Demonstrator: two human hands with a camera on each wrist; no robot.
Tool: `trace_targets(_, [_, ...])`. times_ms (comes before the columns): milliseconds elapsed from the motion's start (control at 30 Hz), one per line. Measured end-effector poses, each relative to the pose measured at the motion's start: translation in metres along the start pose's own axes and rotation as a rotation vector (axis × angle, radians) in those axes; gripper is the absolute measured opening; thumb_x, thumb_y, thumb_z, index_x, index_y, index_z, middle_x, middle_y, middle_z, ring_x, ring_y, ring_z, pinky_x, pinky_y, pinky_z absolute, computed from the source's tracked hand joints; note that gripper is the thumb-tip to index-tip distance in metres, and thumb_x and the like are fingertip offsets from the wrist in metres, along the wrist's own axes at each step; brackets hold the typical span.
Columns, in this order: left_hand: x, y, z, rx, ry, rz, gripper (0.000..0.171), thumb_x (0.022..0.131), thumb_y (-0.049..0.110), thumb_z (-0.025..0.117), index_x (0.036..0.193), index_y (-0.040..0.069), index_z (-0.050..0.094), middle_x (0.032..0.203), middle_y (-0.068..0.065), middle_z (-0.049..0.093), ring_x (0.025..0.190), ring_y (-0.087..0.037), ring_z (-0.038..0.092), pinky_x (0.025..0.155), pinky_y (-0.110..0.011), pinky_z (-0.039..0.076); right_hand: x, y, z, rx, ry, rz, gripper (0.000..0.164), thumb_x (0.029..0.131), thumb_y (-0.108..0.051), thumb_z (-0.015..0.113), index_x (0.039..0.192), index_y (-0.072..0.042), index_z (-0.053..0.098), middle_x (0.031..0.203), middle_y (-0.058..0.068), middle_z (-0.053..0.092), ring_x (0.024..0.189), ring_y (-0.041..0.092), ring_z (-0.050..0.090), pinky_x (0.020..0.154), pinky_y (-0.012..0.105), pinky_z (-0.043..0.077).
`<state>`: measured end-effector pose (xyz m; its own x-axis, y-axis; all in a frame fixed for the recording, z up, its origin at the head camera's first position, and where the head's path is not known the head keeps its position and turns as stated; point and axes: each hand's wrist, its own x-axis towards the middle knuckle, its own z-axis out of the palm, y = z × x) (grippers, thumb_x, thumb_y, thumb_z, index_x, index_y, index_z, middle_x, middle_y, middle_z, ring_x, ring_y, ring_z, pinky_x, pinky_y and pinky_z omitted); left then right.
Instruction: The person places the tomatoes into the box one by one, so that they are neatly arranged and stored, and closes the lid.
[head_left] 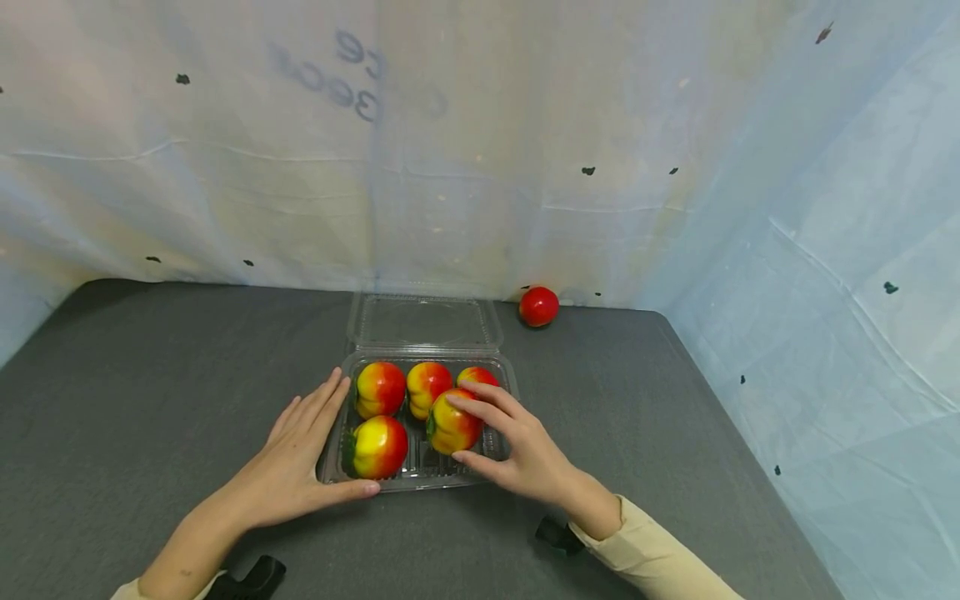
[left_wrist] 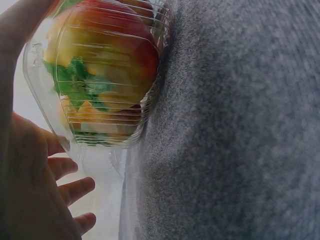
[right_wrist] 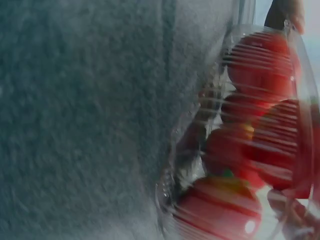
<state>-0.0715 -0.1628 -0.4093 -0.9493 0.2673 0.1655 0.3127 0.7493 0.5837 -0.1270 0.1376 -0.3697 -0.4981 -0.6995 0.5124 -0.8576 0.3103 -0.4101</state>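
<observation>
A clear plastic clamshell box (head_left: 442, 482) lies unfolded on the grey table, its lid (head_left: 423, 323) tipped back away from me. Inside are several glossy red-and-yellow fruits; one (head_left: 381, 447) sits front left, with green leaves (left_wrist: 80, 82) visible through the wall in the left wrist view. My right hand (head_left: 517, 442) holds another red-and-yellow fruit (head_left: 455, 422) between thumb and fingers, over the front right part of the box. My left hand (head_left: 292, 467) rests along the box's left side, fingers extended, thumb at the front edge.
One more red fruit (head_left: 539, 307) lies at the table's back edge, right of the lid. Pale plastic sheeting (head_left: 480, 150) hangs behind the table (head_left: 187, 375) and along its right side. A dark strap (head_left: 558, 533) sits at my right wrist.
</observation>
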Motion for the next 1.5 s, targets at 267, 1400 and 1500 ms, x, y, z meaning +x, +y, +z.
trace_targets(267, [0.000,0.000,0.000,-0.012,-0.001,-0.002,0.119,0.071,0.069,0.070,0.156,0.016,0.004,0.162,-0.011,0.002,0.144,-0.041,0.014,0.114,-0.063,0.004,-0.001,-0.002,0.006,-0.001,-0.038,0.001,0.064,0.081,-0.023,0.078,0.138,-0.015,0.051,0.139,0.014,0.048,0.127,0.021,0.048,0.100,0.036,0.048])
trace_targets(1400, [0.001,0.000,0.000,-0.018,-0.011,-0.012,0.120,0.071,0.067,0.071,0.156,0.018,0.002,0.162,-0.010,0.001,0.142,-0.044,0.016,0.112,-0.065,0.005,0.005,-0.004,0.012,0.059,-0.285,0.114,0.050,0.094,-0.025,0.062,0.142,-0.020,0.048,0.142,0.006,0.046,0.130,0.016,0.046,0.097,0.031,0.048])
trace_targets(1500, [0.001,0.000,0.000,-0.014,-0.011,-0.016,0.120,0.071,0.068,0.070,0.156,0.018,0.002,0.162,-0.010,0.002,0.142,-0.043,0.016,0.112,-0.065,0.006,0.005,-0.005,0.013,0.069,-0.279,0.122,0.050,0.094,-0.025,0.063,0.142,-0.020,0.048,0.142,0.005,0.047,0.130,0.016,0.047,0.096,0.030,0.049])
